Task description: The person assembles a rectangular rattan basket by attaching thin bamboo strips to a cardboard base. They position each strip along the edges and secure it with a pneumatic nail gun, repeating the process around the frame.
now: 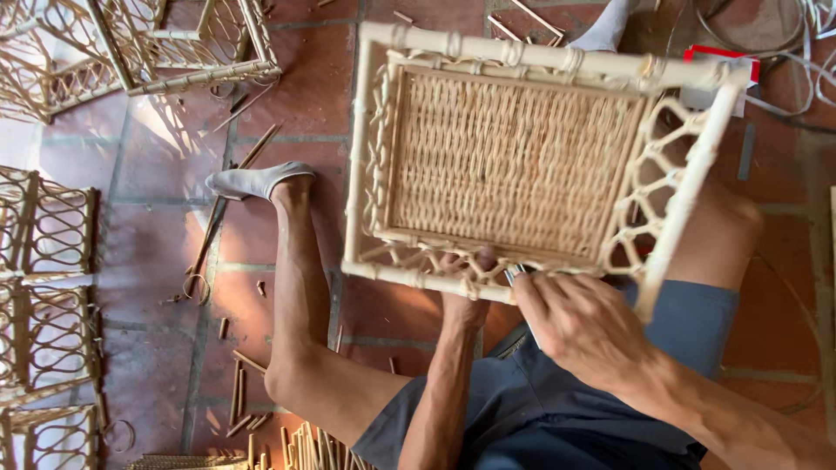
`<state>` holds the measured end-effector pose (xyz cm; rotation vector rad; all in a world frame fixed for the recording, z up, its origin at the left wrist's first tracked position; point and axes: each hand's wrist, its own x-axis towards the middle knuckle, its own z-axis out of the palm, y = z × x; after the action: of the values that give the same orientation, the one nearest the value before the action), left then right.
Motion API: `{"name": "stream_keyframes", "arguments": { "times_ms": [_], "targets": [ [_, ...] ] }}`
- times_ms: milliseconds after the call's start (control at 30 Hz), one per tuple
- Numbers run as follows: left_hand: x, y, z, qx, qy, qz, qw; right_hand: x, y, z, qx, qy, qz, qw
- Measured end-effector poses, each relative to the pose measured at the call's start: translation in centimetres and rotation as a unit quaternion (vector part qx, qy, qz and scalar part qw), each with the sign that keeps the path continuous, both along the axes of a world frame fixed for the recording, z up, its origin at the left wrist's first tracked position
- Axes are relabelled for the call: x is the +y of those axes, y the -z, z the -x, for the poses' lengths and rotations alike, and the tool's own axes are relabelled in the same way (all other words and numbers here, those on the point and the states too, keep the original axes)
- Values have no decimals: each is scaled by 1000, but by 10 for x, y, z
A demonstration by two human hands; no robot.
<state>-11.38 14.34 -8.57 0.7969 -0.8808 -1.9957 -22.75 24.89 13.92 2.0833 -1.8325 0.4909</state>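
A rattan tray-like basket (374, 157) with a woven cane bottom and looped lattice sides rests tilted on my lap. My left hand (466, 292) reaches up under its near rim, fingers curled around the frame pole. My right hand (579, 318) is closed at the same near rim, gripping a small metal tool (515, 274) whose tip shows by the lattice. My left leg with a grey sock (252, 181) stretches across the red tile floor.
Several finished rattan frames (48, 287) stand along the left edge and at the top left (174, 43). Short cane offcuts (248, 409) and wire rings litter the tiles. Coiled cane strips (784, 52) lie at the top right.
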Motion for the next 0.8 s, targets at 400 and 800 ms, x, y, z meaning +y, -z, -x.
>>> {"name": "stream_keyframes", "arguments": {
  "times_ms": [400, 800],
  "targets": [
    [63, -63, 90, 145, 160, -97, 972, 66, -53, 15, 100, 227, -110, 963],
    [135, -61, 160, 193, 261, -34, 945, 166, -50, 46, 123, 304, -40, 944]
  ]
}}
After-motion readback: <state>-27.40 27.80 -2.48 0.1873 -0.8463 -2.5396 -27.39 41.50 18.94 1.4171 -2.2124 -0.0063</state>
